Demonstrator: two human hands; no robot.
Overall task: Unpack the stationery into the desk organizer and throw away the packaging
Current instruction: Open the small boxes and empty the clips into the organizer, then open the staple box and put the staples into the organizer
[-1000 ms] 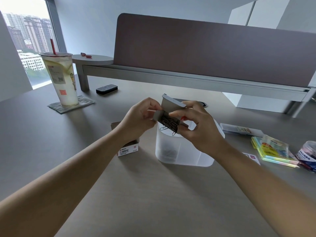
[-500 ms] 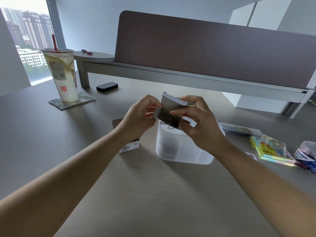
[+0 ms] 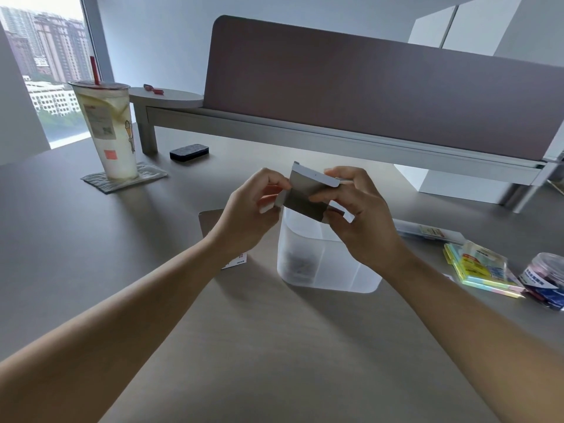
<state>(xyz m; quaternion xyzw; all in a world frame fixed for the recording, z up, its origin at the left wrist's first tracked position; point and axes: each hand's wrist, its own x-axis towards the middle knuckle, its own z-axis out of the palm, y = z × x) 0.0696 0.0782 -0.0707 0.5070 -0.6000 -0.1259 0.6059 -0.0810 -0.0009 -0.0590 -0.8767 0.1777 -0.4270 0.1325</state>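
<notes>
Fingers (image 3: 276, 183) of the left hand (image 3: 247, 215) pinching the left end of a small grey cardboard box (image 3: 306, 195); fingers of the right hand (image 3: 360, 215) curled round its right end, thumb pressed on the near face. Held tilted, directly above the rear rim of the translucent desk organizer (image 3: 329, 264), not touching it. Inside the organizer's left compartment, a dark heap of small items, too blurred to tell apart.

Just left of the organizer, half hidden under the left wrist, another small opened box (image 3: 235, 261) on the tabletop (image 3: 274, 346). Right of the organizer, near but apart: a flat clear case (image 3: 427, 232), a pack of coloured sticky notes (image 3: 479, 270), and a round clear tub (image 3: 546, 279) close to the frame's right edge. Far left of the organizer, well apart: a tall drink cup (image 3: 106, 129) with a red straw on a coaster (image 3: 123, 178), and a small black block (image 3: 189, 152). Behind the organizer, a raised rail and a brown divider panel (image 3: 366, 87) closing off the far edge. In front of the organizer, broad bare tabletop between the two forearms.
</notes>
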